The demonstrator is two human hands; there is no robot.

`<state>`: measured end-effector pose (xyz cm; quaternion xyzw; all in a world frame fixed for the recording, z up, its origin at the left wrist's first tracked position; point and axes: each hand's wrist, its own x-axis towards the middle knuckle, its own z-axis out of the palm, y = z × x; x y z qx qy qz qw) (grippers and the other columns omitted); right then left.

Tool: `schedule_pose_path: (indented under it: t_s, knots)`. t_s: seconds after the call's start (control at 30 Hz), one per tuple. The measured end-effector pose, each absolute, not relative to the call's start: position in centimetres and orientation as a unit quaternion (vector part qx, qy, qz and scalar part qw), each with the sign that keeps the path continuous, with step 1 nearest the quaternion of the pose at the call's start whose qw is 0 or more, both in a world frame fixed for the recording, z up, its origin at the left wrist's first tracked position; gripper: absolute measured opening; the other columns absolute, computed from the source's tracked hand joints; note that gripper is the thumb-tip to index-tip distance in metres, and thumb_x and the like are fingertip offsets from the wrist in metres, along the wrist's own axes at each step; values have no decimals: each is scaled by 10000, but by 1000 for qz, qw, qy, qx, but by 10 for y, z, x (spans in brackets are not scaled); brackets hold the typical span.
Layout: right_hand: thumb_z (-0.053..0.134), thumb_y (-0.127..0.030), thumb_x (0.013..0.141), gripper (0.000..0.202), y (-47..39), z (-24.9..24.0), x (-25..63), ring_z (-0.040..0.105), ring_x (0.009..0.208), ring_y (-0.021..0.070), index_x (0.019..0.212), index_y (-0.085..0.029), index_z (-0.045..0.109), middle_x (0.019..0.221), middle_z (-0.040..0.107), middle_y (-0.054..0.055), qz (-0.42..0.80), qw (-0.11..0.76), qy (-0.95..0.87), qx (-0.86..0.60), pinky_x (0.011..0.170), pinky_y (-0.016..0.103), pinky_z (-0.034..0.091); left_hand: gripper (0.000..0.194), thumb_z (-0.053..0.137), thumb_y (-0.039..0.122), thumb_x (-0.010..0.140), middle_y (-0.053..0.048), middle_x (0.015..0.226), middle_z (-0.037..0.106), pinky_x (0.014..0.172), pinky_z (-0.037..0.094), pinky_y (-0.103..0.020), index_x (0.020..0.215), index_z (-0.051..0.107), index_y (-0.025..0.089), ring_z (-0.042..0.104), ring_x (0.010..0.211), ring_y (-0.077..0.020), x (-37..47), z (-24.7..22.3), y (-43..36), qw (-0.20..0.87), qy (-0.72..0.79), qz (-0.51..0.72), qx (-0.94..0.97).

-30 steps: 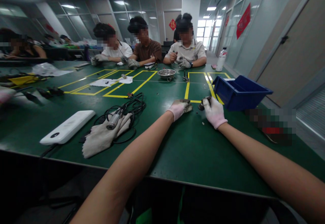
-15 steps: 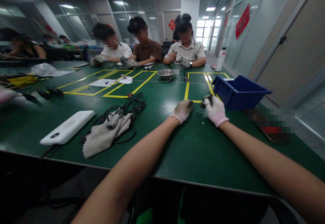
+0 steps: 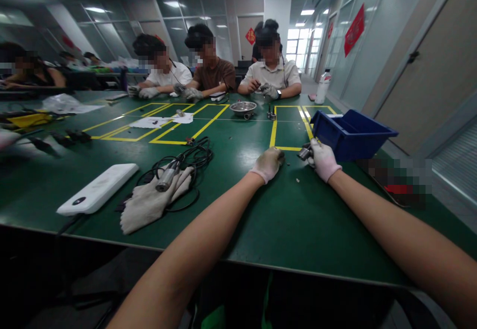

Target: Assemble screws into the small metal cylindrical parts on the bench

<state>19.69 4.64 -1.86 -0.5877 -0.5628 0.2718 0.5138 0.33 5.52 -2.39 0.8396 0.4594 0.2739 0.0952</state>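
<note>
My right hand (image 3: 325, 161), in a pale work glove, grips a small metal cylindrical part (image 3: 304, 153) between thumb and fingers, just in front of the blue bin (image 3: 354, 139). My left hand (image 3: 269, 164), gloved too with darkened fingertips, rests by the lower corner of a yellow tape outline (image 3: 273, 134). Its fingers are curled together, and what they hold, if anything, is hidden. Between the hands a tiny dark piece (image 3: 288, 164) and a small pale piece (image 3: 297, 181) lie on the green table (image 3: 257, 219).
A steel bowl (image 3: 243, 108) and small metal parts (image 3: 271, 114) stand farther back. On the left are a white power bank (image 3: 99, 190), a grey cloth glove (image 3: 143, 212) and a metal tool with a coiled cable (image 3: 167, 177). Gloved co-workers sit across the table; a bottle (image 3: 323, 86) stands behind the bin.
My right hand has moved slightly right and turned, so more of the metal part shows on its left side. My left hand stays nearly in place.
</note>
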Motion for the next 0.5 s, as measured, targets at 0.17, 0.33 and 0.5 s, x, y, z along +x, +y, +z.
schedule_pose_path:
  t_s: [0.17, 0.33, 0.5]
  knots:
    - [433, -505, 809, 287, 40, -10, 198, 272, 348, 69, 727, -236, 375, 536, 363, -67, 408, 549, -498, -534, 339, 214, 256, 202, 536, 275, 841, -84, 972, 602, 833, 436, -291, 962, 676, 194, 570, 911, -208, 3, -23, 54, 116, 467, 270, 834]
    - [413, -472, 815, 307, 40, -6, 198, 224, 338, 60, 661, -237, 290, 506, 294, -81, 518, 565, -422, -483, 317, 197, 210, 224, 565, 208, 816, -96, 1021, 596, 874, 427, -299, 1013, 672, 194, 567, 953, -217, 4, -23, 55, 122, 468, 287, 827]
    - [361, -564, 835, 377, 43, -13, 200, 422, 403, 106, 723, -217, 456, 548, 467, -23, 330, 537, -537, -561, 390, 238, 340, 371, 566, 109, 791, -94, 1067, 605, 906, 422, -285, 1150, 617, 187, 571, 985, -199, 2, -25, 58, 156, 450, 353, 805]
